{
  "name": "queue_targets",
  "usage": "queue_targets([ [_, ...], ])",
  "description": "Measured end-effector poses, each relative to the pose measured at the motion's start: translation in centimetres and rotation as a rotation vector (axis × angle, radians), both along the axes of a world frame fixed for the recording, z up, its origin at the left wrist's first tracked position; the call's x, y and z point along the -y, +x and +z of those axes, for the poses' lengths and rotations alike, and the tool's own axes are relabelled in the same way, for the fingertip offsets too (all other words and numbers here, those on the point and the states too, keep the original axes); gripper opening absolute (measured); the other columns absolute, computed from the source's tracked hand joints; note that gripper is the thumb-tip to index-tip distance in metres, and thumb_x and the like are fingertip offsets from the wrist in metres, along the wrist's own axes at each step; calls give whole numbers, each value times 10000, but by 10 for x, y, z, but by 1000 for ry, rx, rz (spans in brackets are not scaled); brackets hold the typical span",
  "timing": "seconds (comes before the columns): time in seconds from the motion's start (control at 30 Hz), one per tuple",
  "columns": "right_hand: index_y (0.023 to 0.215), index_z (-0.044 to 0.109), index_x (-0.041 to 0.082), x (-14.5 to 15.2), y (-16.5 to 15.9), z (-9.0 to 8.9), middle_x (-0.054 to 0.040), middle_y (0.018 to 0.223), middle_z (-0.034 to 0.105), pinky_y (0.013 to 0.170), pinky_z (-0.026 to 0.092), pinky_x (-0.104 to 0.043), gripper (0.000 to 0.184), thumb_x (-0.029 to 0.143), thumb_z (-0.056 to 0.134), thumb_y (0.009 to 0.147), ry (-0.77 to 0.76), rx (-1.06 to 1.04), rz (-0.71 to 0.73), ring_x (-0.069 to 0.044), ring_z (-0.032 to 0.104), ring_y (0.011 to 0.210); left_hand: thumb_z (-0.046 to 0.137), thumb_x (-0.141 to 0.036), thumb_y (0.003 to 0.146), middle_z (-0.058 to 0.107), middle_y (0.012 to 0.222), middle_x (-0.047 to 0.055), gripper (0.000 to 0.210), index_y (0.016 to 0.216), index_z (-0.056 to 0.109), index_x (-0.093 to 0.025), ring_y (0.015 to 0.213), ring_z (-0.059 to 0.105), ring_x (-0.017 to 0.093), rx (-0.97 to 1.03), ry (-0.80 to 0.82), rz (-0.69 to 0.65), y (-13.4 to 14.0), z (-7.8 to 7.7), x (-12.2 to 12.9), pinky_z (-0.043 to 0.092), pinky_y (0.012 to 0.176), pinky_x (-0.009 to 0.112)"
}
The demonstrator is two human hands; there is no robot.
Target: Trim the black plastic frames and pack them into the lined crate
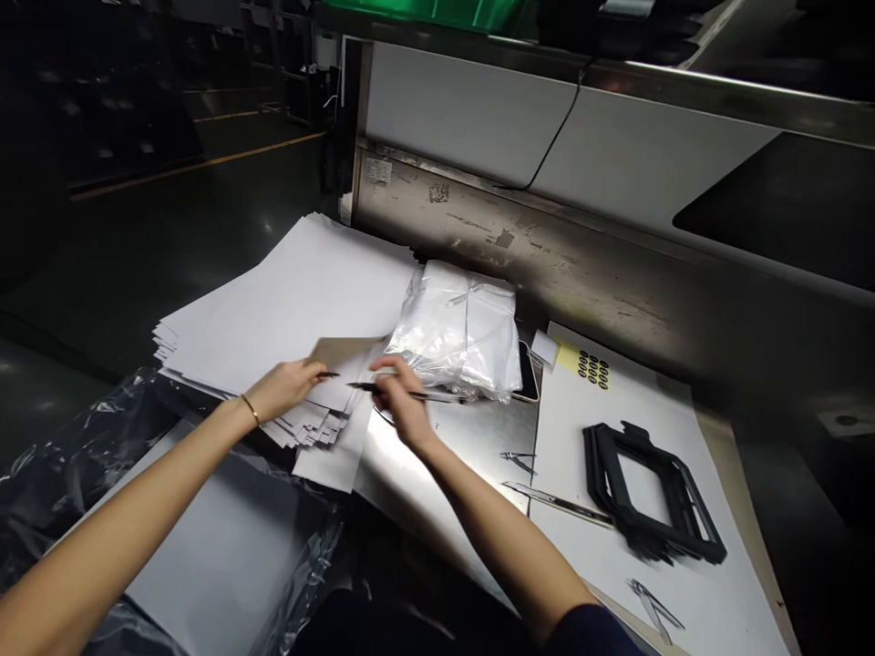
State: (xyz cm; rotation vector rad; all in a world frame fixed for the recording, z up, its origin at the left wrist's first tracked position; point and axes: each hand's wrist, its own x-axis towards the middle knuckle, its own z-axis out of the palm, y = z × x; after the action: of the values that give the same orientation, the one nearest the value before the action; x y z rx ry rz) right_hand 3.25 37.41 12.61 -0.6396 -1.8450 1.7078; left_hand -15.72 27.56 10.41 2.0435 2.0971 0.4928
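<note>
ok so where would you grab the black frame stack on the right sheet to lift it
Probably by the near long side of the black frame stack, coming from the front edge of the table. The frames are open rectangles lying flat on the white sheet, so fingers could hook through the opening and pinch the bar. The tweezers lie close by, so come in from above.

Paper sheets [287, 301] matt white; bag bundle [458, 333] glossy clear plastic; surface [465, 437] brushed metal, scuffed; frames [649, 492] matt black plastic; pen [403, 392] glossy.
</note>
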Motion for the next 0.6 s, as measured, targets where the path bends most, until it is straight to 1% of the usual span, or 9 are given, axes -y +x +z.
queue_targets([
  [0.07,865,492,123,-2,12,-2,65,534,410,419,341,-183,267,346,347,886,21,5,-33,-52,395,419,433,-245,823,607,831,27,195,959,535,-149,709,586,144,55,3,63,-8,1,1,491,644,344],
  [0.1,837,501,121,-3,14,-4,60,547,429,430,356,-184,259,343,373,877,36,21,-15,-53,412,434,427,-254,826,608,838,30,205,969,532,-151,720,587,148,83,4,89,-10,2,0,489,657,353],
  [0.17,763,518,114,-2,8,-14,48,576,471,468,395,-194,232,321,452,844,72,74,57,-58,455,478,419,-270,828,612,854,34,217,970,533,-153,745,588,155,144,5,113,-11,3,-3,484,680,366],
  [0.23,718,526,109,0,-8,-28,37,607,501,504,423,-207,216,295,495,823,113,135,108,-63,481,515,415,-278,830,618,856,34,215,946,543,-150,761,590,157,206,5,112,-7,5,-6,481,690,368],
  [0.33,763,535,107,0,-34,-49,17,681,531,545,448,-229,199,284,477,835,162,207,106,-76,511,570,413,-280,831,622,841,31,212,923,549,-146,761,594,156,276,8,113,2,6,-9,481,693,366],
  [0.4,817,538,106,-1,-44,-59,3,733,545,570,459,-244,196,286,464,843,181,241,105,-87,529,611,414,-283,830,622,834,30,214,921,550,-146,754,594,156,303,10,120,5,5,-9,480,691,367],
  [0.5,865,537,108,-4,-46,-66,-10,782,554,591,468,-258,198,289,458,846,191,280,123,-98,541,648,416,-290,828,618,839,31,219,925,550,-146,764,590,160,328,14,131,5,4,-7,476,696,372],
  [0.6,882,536,108,-6,-42,-68,-14,798,556,597,470,-263,205,294,456,847,188,300,138,-102,544,659,418,-295,826,616,839,31,221,921,551,-147,773,587,163,344,15,138,3,3,-7,471,700,376],
])
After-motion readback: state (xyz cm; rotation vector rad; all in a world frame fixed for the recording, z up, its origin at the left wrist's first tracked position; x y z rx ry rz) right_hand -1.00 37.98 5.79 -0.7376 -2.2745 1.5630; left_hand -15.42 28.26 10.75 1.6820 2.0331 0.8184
